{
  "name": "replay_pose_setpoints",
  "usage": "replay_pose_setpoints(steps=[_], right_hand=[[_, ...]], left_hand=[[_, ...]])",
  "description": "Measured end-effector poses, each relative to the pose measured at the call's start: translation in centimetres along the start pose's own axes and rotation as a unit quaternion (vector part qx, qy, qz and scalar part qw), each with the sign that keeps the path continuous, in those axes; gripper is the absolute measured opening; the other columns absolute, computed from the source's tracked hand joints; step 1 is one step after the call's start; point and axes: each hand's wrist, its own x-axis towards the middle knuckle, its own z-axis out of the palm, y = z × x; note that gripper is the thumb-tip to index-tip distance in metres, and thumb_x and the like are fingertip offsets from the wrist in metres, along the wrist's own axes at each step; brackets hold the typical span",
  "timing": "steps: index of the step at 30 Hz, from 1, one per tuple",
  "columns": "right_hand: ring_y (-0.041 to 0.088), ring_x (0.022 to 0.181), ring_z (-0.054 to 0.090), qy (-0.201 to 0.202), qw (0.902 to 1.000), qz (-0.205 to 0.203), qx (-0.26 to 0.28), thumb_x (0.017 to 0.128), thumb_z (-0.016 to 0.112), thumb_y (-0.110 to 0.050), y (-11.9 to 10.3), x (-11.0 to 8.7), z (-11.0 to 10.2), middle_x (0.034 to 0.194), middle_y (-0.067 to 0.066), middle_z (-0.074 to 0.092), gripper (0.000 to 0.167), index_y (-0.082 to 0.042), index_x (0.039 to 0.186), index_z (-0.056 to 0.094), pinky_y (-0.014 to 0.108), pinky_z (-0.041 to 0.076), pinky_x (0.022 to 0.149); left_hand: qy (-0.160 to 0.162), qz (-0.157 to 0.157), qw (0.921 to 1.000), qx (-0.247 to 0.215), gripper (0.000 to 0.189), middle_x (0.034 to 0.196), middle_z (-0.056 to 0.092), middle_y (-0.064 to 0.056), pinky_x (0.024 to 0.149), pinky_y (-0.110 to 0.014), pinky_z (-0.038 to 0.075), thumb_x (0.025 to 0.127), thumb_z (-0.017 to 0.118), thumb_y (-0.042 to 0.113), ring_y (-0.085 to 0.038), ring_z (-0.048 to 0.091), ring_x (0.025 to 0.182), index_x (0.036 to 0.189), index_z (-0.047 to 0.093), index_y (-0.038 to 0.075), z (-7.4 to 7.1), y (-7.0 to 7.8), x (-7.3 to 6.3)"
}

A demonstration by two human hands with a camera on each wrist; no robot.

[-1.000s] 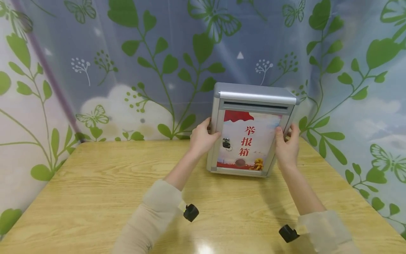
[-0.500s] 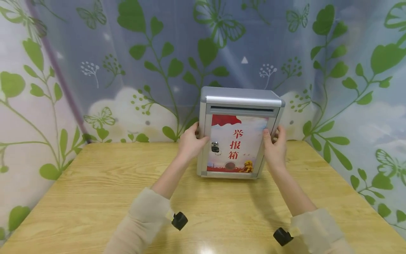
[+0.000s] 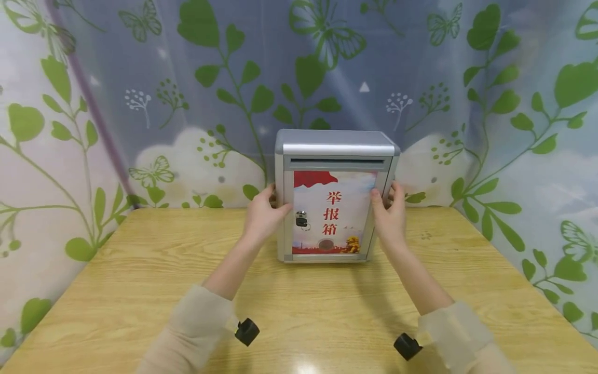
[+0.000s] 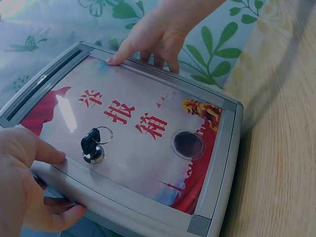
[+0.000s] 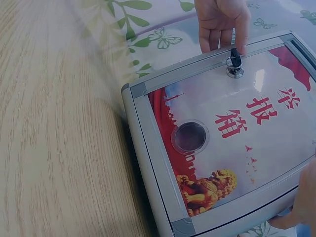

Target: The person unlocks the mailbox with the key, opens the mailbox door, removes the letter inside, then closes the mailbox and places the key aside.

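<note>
A silver-grey metal drop box [image 3: 350,208] with a slot [image 3: 337,161] near its top stands upright in the head view, its front facing me. The panel bears red Chinese characters and a round window [image 5: 191,137]. A key with a dark head [image 4: 90,141] sits in the lock on the panel's left side. My left hand [image 3: 262,218] grips the box's left side, thumb on the front frame. On the opposite side my right hand [image 3: 391,221] grips it likewise, thumb on the front edge. Fingers behind the sides are partly hidden. Whether the base touches the table cannot be told.
The wooden table [image 3: 177,259] spreads out to both sides and in front of the box. A curtain [image 3: 224,114] printed with leaves and butterflies hangs behind the table and along both sides. Small black cameras [image 3: 246,331] hang at both wrists.
Both hands have moved the box to the left across the head view. It leaned a little to the right before and now stands straighter. The grip looks the same.
</note>
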Motion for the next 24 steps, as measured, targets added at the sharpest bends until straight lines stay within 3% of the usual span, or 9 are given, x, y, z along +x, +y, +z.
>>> replay_pose_setpoints(steps=[11,17,24], right_hand=[[0.029,0.114,0.039,-0.02,0.9997,0.002,0.011,0.094,0.05,-0.038,-0.1,-0.2,1.5,0.131,0.017,0.038,0.06,-0.014,0.143,0.026,0.043,0.039,0.093],[0.025,0.104,0.042,-0.023,0.9997,0.009,0.006,0.093,0.05,-0.038,0.2,-0.2,2.0,0.122,0.016,0.041,0.057,-0.015,0.141,0.028,0.037,0.041,0.084],[0.025,0.104,0.041,-0.023,0.9997,0.003,0.001,0.095,0.05,-0.035,0.4,-0.2,2.4,0.122,0.017,0.039,0.057,-0.014,0.142,0.028,0.035,0.04,0.082]], left_hand=[[0.006,0.003,0.9999,0.014,0.065,0.13,0.05,-0.019,0.088,-0.039,0.048,0.086,0.064,0.015,-0.031,0.054,0.111,0.142,0.033,0.003,-1.5,-0.6,-0.1],[0.007,0.001,0.9997,0.023,0.067,0.126,0.052,-0.02,0.087,-0.039,0.048,0.086,0.064,0.015,-0.031,0.055,0.108,0.143,0.032,0.001,-1.8,-1.2,-0.2],[0.011,0.001,0.9997,0.02,0.067,0.125,0.053,-0.021,0.085,-0.039,0.049,0.085,0.065,0.014,-0.031,0.056,0.107,0.142,0.032,0.0,-1.8,-1.7,0.0]])
